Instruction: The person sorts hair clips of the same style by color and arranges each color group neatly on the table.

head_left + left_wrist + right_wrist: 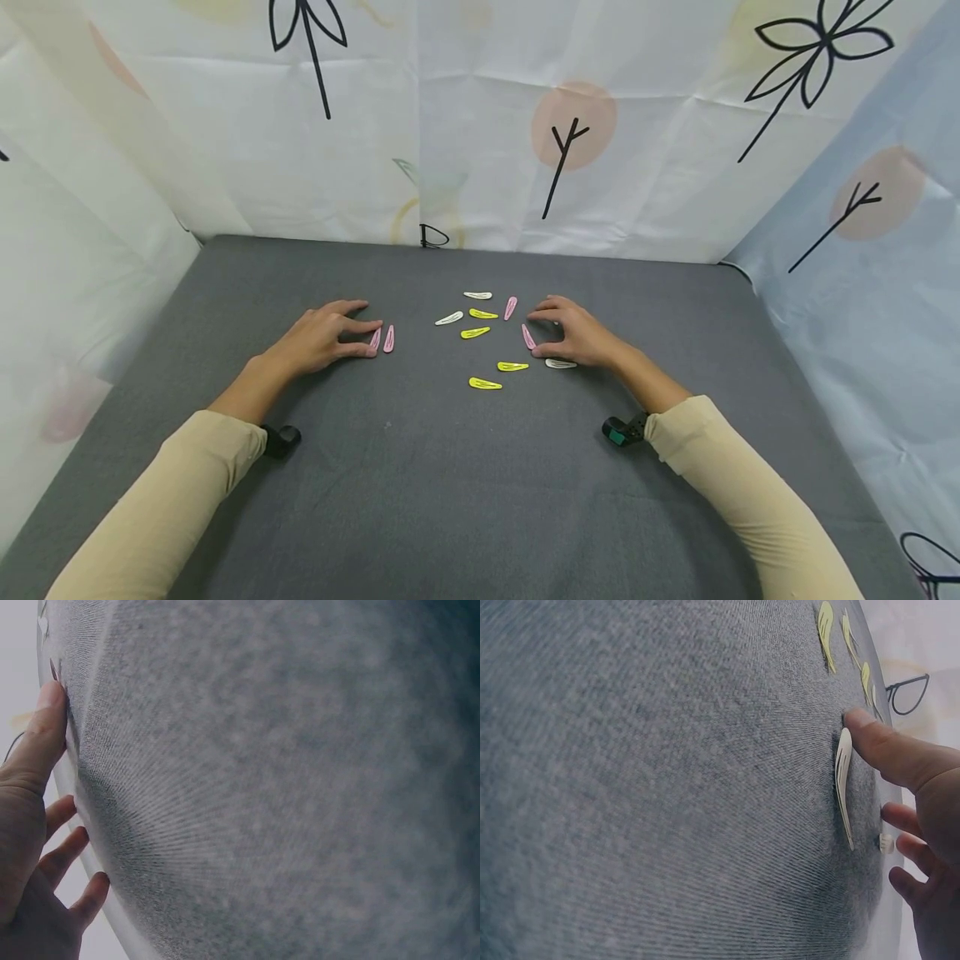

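On the left, my left hand [324, 335] pinches a pink snap hair clip [376, 339] end to end between thumb and index finger, at the table surface. A second pink hair clip [389, 339] lies just right of it. My right hand [577, 333] rests at the right of the group, its thumb at the lower end of another pink hair clip [528, 337]; the index finger is spread a little apart from the clip. Beside that thumb lies a white hair clip [842, 780], partly under the hand in the head view. The left wrist view shows mainly thumb and fingers.
Between the hands lie several yellow hair clips [513, 367], two more white hair clips [449, 318] and a pink hair clip [511, 308]. Grey cloth covers the table [420, 500]. A patterned white curtain [480, 125] stands behind and along the sides.
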The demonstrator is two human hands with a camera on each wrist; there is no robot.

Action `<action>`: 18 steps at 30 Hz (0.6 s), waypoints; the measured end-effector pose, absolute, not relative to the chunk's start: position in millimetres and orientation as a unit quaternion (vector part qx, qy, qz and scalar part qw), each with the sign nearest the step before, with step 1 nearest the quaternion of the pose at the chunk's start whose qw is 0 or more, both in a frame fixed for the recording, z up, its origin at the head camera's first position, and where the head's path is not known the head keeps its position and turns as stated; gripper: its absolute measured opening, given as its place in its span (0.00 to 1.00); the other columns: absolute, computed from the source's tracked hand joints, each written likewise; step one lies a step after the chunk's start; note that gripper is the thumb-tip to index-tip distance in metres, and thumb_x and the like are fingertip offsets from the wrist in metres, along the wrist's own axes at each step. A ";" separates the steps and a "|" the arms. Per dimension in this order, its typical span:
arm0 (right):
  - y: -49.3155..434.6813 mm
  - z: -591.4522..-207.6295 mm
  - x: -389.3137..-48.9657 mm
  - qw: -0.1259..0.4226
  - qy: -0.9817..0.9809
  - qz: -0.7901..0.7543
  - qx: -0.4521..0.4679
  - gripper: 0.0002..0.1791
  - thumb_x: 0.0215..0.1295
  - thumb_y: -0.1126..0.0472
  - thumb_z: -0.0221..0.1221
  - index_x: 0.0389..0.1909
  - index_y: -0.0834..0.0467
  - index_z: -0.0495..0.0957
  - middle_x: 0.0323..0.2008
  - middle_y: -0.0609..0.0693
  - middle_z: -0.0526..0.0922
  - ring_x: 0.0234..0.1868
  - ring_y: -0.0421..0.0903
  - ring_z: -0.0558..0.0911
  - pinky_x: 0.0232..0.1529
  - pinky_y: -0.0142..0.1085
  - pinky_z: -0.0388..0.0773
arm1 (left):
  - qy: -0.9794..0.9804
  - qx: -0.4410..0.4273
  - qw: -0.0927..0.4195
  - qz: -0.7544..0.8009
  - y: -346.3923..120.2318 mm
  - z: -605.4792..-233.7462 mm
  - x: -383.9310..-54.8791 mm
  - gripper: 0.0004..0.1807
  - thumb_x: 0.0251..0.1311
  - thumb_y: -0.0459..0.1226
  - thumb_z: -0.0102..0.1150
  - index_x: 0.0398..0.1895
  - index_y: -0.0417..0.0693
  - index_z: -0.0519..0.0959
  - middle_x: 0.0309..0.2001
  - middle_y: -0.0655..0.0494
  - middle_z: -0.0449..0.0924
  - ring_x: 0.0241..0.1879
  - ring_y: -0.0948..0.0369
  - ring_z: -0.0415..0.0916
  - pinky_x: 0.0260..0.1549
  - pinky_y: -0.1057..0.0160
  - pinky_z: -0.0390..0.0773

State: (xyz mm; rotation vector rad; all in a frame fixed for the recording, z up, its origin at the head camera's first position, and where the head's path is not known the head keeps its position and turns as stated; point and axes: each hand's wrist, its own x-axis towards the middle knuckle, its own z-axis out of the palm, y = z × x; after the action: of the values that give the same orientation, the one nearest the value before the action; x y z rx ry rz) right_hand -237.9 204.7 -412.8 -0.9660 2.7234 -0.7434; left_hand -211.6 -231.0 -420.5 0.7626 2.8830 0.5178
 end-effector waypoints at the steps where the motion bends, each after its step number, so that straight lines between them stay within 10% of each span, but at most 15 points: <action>1: 204.4 -413.2 -238.3 0.078 0.909 -0.250 -0.323 0.33 0.57 0.57 0.72 0.62 0.67 0.76 0.65 0.67 0.70 0.72 0.65 0.59 0.68 0.60 0.56 | 0.951 0.252 0.057 0.171 -231.3 -420.7 -211.6 0.32 0.60 0.51 0.68 0.66 0.49 0.76 0.71 0.36 0.63 0.69 0.38 0.60 0.60 0.30 0.59; 18: 198.1 -414.3 -243.2 0.083 0.909 -0.263 -0.311 0.32 0.56 0.56 0.73 0.60 0.66 0.78 0.64 0.67 0.70 0.72 0.65 0.59 0.69 0.59 0.55 | 0.950 0.254 0.052 0.175 -232.8 -419.9 -210.9 0.32 0.60 0.50 0.68 0.65 0.49 0.76 0.70 0.35 0.63 0.69 0.38 0.60 0.60 0.31 0.60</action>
State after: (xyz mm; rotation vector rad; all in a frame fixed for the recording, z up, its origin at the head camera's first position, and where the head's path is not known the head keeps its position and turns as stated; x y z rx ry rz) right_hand -243.2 198.1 -414.3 -0.9297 2.7147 -0.7847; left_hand -210.9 -232.8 -419.9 0.7713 2.8892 0.5326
